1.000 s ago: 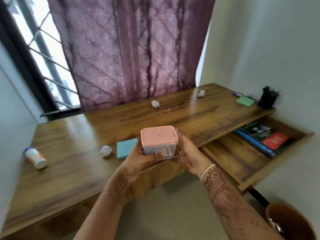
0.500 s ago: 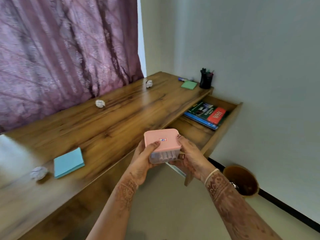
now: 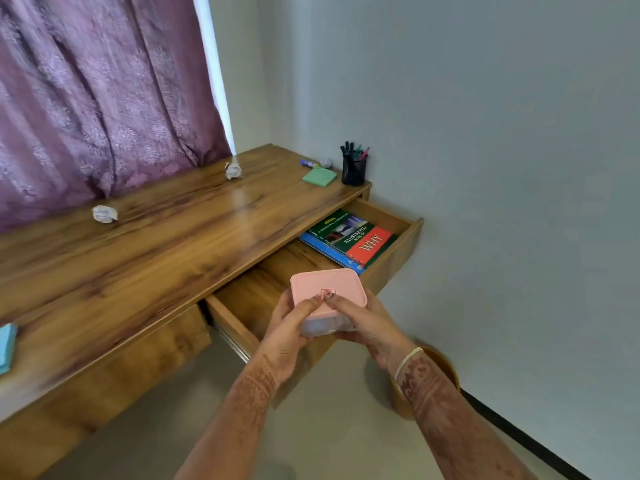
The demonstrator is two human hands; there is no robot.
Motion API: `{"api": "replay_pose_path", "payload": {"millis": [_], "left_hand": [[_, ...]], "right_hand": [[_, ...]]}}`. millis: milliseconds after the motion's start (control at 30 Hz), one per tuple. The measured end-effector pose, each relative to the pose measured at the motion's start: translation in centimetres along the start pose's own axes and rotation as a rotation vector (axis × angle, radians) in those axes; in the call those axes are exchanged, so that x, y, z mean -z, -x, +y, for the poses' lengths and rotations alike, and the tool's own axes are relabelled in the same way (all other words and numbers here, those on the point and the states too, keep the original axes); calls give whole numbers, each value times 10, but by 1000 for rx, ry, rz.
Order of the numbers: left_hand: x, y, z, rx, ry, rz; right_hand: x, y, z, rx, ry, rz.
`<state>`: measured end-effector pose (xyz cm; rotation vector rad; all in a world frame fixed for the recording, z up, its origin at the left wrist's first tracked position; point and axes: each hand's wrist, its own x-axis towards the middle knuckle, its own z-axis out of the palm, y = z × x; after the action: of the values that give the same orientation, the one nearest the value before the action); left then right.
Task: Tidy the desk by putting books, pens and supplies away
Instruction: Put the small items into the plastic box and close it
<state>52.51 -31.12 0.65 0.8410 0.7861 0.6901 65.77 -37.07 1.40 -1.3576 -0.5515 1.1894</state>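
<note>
The left hand and the right hand both grip a small box with a pink lid and a clear body, thumbs pressed on the lid and fingers curled round its sides. The box is held above the front part of the open drawer, not touching it. At the drawer's far end lies a stack of books. On the worktop stand a black pen holder, a green note pad just beside it and two paper balls, well apart. A brown bin stands on the floor behind the right wrist.
</note>
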Motion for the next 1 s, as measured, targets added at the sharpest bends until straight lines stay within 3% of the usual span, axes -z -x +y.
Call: {"api": "replay_pose_path", "payload": {"millis": [233,433,700,1000], "left_hand": [[-33,-28,1,105,-57,134],[-45,-76,-13,94,-66,223],[-38,-156,-17,46,-21,377],[-29,-206,-15,55,-77,444]], "right_hand": [[31,-31,-7,-76,81,-94],[38,-85,-22,-183,134,-46],[38,-161,-27,-92,232,7],[41,-229,-14,-142,330,-17]]}}
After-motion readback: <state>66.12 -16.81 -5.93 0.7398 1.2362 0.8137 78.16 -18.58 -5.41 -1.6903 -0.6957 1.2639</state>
